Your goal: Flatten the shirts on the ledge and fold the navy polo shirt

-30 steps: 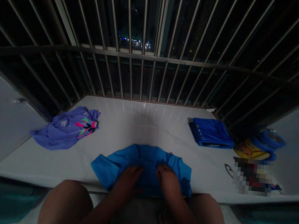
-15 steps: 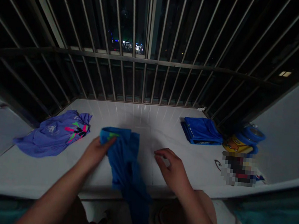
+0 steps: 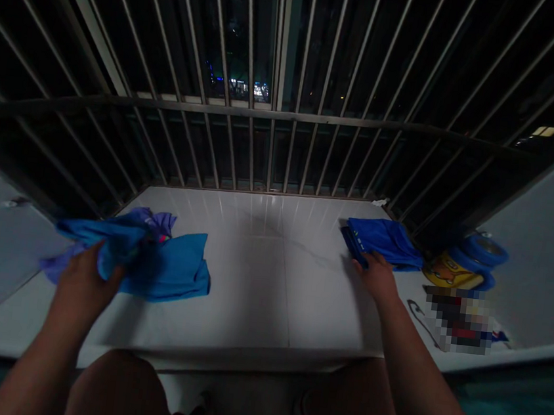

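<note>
Head view: here we are, looking down over a white tiled ledge (image 3: 250,271), with steel window bars (image 3: 323,54) running across the dark night behind it.

Left hand (image 3: 85,276): there it is at the left of the ledge, closed tight around a bunched part of a bright blue T-shirt (image 3: 174,269).

Right hand (image 3: 376,277): over on the right side, reaching out to a folded royal-blue garment (image 3: 382,240), its fingertips (image 3: 363,261) right on the near edge.

Grip: hands well apart! Left is clamped on the bunched cloth; right is in contact with the fold, but pinching or just resting? Can't tell from here.

Bright blue T-shirt: gathered up at the left hand, the rest spreading just to its right along the ledge, lying partly over a crumpled purple shirt with a pink and green print (image 3: 159,223).

Past the right hand: a stack of blue tape rolls (image 3: 485,250) beside a yellow cartoon-printed item (image 3: 451,272), and nearer the hand a pixelated patch (image 3: 458,319), impossible to make out.

Below both hands: the person's knees (image 3: 119,389) and a shoe (image 3: 304,410) on the floor.
</note>
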A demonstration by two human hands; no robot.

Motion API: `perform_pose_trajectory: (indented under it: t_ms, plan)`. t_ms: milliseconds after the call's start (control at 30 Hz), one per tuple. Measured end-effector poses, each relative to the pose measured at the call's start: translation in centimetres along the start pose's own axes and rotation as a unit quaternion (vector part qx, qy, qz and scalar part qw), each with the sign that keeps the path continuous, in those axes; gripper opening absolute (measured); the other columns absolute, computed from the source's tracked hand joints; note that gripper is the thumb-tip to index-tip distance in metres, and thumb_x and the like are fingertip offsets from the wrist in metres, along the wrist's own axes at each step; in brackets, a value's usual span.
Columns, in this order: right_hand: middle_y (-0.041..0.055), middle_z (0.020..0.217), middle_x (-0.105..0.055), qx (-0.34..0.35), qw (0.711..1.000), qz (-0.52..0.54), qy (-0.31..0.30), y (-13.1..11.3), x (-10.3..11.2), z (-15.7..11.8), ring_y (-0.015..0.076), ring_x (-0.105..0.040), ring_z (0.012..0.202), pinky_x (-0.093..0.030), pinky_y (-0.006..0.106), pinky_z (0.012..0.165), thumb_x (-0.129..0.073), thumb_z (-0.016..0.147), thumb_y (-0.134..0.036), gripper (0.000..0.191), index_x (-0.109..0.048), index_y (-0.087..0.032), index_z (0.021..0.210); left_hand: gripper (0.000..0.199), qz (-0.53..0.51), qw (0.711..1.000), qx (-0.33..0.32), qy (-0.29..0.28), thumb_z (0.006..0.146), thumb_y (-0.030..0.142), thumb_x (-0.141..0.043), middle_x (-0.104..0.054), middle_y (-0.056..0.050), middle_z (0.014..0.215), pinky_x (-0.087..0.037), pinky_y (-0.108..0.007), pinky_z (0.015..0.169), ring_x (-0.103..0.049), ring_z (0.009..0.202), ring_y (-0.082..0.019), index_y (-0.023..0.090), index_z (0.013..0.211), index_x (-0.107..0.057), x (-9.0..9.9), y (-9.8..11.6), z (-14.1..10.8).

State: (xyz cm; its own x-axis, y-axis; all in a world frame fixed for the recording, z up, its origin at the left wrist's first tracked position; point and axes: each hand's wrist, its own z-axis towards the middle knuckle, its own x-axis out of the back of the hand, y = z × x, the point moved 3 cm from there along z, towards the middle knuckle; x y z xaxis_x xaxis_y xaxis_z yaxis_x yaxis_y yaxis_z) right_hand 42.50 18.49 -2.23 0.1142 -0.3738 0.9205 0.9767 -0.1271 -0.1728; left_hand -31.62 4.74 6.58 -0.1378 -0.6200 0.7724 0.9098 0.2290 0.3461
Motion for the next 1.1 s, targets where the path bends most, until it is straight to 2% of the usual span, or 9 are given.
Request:
perform_pose_trajectory:
  t_ms: [133, 300, 467, 600, 700, 767, 867, 967, 1100]
  plan:
    - [0.0274, 0.144, -0.073, 0.016, 1.000, -0.010, 0.004, 0.7, -0.9, 0.9, 0.0409, -0.072, 0.121, -0.056, 0.052, 0.105, -0.059, 0.101, -0.047, 0.050, -0.081, -0.011, 0.127, 0.056, -0.121, 0.976, -0.087, -0.156, 0.095, 0.055, -0.060, -0.081, -0.015, 0.136, -0.064, -0.052, 0.110, -0.078, 0.124, -0.036, 0.022, 0.139, -0.069, -7.4, 3.3, -9.3]
    - [0.0286, 0.140, -0.074, 0.078, 0.996, 0.011, 0.042, -2.0, 0.7, 0.1, 0.0403, -0.070, 0.127, -0.054, 0.052, 0.114, -0.051, 0.106, -0.041, 0.052, -0.078, -0.005, 0.132, 0.048, -0.123, 0.937, -0.202, -0.257, 0.105, 0.053, -0.058, -0.070, -0.011, 0.159, -0.054, -0.057, 0.123, -0.067, 0.145, -0.037, 0.032, 0.145, -0.073, -11.4, 8.2, -16.3]
    - [0.0205, 0.144, -0.076, 0.194, 0.979, 0.052, -0.034, -11.0, 1.4, -7.1, 0.0357, -0.071, 0.131, -0.054, 0.050, 0.117, -0.057, 0.107, -0.033, 0.041, -0.079, -0.014, 0.136, 0.053, -0.028, 0.966, -0.154, -0.207, 0.106, 0.055, -0.050, -0.078, -0.018, 0.144, -0.052, -0.057, 0.123, -0.073, 0.135, -0.039, 0.021, 0.131, -0.081, -12.2, 5.5, -12.4]
    - [0.0135, 0.149, -0.075, 0.286, 0.926, 0.141, -0.203, -18.8, 0.0, -16.4, 0.0317, -0.068, 0.138, -0.050, 0.049, 0.124, -0.067, 0.103, -0.029, 0.040, -0.079, -0.022, 0.141, 0.053, 0.011, 0.979, -0.067, -0.192, 0.101, 0.050, -0.042, -0.083, -0.018, 0.128, -0.055, -0.049, 0.118, -0.076, 0.124, -0.035, 0.020, 0.113, -0.084, -11.8, 0.9, -7.8]
    - [0.0079, 0.160, -0.068, 0.323, 0.887, 0.215, -0.248, -21.9, -0.1, -21.1, 0.0321, -0.062, 0.148, -0.044, 0.053, 0.129, -0.077, 0.100, -0.033, 0.048, -0.075, -0.033, 0.148, 0.048, 0.015, 0.982, 0.005, -0.191, 0.098, 0.046, -0.043, -0.085, -0.020, 0.108, -0.061, -0.052, 0.106, -0.080, 0.108, -0.038, 0.018, 0.096, -0.082, -10.9, 0.3, -6.4]
    - [0.0069, 0.156, -0.070, 0.315, 0.891, 0.251, -0.210, -22.0, 0.6, -22.1, 0.0325, -0.064, 0.145, -0.048, 0.055, 0.126, -0.077, 0.100, -0.034, 0.045, -0.076, -0.035, 0.145, 0.046, -0.023, 0.988, 0.021, -0.153, 0.098, 0.045, -0.045, -0.084, -0.021, 0.107, -0.061, -0.056, 0.105, -0.080, 0.106, -0.040, 0.016, 0.099, -0.080, -10.1, 2.6, -7.0]
    - [0.0123, 0.144, -0.074, 0.205, 0.948, 0.228, -0.080, -19.5, 1.4, -21.2, 0.0365, -0.069, 0.131, -0.055, 0.061, 0.115, -0.070, 0.104, -0.033, 0.032, -0.081, -0.034, 0.134, 0.039, -0.168, 0.973, -0.034, -0.156, 0.099, 0.042, -0.050, -0.083, -0.018, 0.117, -0.061, -0.056, 0.107, -0.078, 0.113, -0.037, 0.018, 0.108, -0.080, -9.8, 9.3, -10.7]
    - [0.0207, 0.141, -0.072, 0.072, 0.987, 0.139, -0.024, -16.1, 1.1, -20.0, 0.0447, -0.069, 0.124, -0.054, 0.071, 0.108, -0.071, 0.102, -0.037, 0.025, -0.085, -0.031, 0.121, 0.030, -0.303, 0.909, -0.107, -0.266, 0.102, 0.036, -0.055, -0.083, -0.012, 0.119, -0.062, -0.051, 0.109, -0.078, 0.117, -0.031, 0.026, 0.113, -0.081, -10.4, 17.0, -16.7]
    - [0.0186, 0.132, -0.078, 0.047, 0.991, 0.109, -0.061, -14.5, 0.2, -19.1, 0.0452, -0.070, 0.123, -0.050, 0.074, 0.111, -0.073, 0.100, -0.037, 0.024, -0.085, -0.029, 0.119, 0.044, -0.405, 0.816, -0.111, -0.397, 0.094, 0.032, -0.072, -0.078, -0.011, 0.138, -0.061, -0.050, 0.114, -0.075, 0.126, -0.030, 0.032, 0.138, -0.076, -11.7, 24.7, -24.1]
